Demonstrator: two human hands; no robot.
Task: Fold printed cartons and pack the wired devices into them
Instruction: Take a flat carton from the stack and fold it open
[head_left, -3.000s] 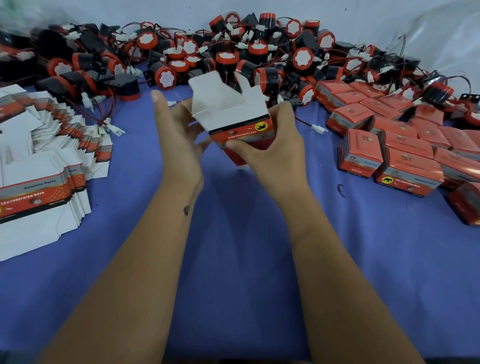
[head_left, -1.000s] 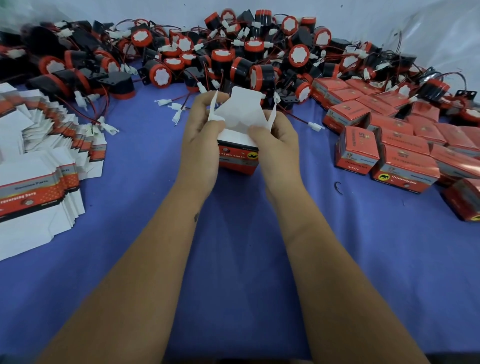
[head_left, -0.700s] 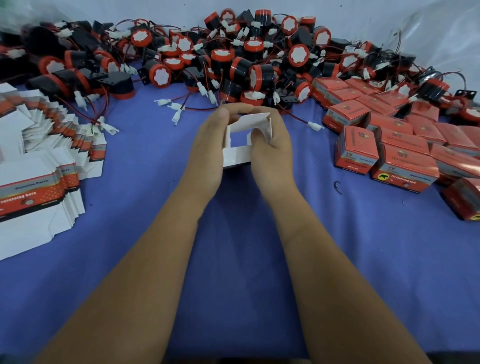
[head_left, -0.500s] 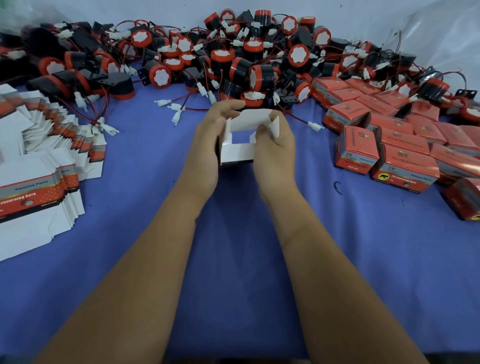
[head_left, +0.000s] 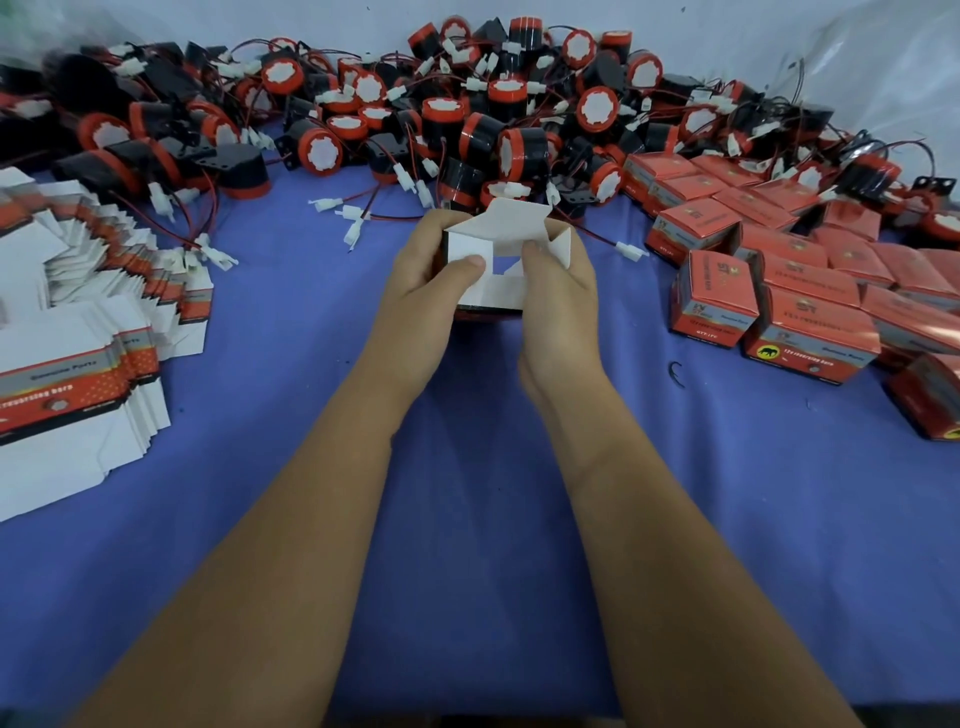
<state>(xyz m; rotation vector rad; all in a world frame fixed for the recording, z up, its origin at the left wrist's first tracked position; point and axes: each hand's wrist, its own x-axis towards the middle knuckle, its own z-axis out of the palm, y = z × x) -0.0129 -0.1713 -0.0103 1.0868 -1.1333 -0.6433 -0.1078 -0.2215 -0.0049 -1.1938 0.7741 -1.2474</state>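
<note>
A view looking down along two bare forearms to a blue cloth (head_left: 467, 467) that covers a table. At the middle of the scene, both hands hold a small carton (head_left: 493, 265), its white inside facing the camera and a strip of printed outside showing along its near bottom edge. The left hand (head_left: 431, 280) wraps around the carton's left side, with its thumb pressing a white flap inward. The right hand (head_left: 558, 291) curls around the right side, its thumb also on the white card, beside a side flap that stands out to the right. One flap stands up at the far edge of the carton. Whether the carton rests on the cloth or is held just above it cannot be told.

Along the far side of the table lies a large heap of round black and red devices (head_left: 467, 119) with white faces, thin red and black wires, and small white plugs. At the left, a fanned stack of flat, unfolded cartons (head_left: 83, 332) lies on the cloth, mostly white with a red printed band. At the right sits a group of closed red boxes (head_left: 779, 291), close together, some stacked on others.
</note>
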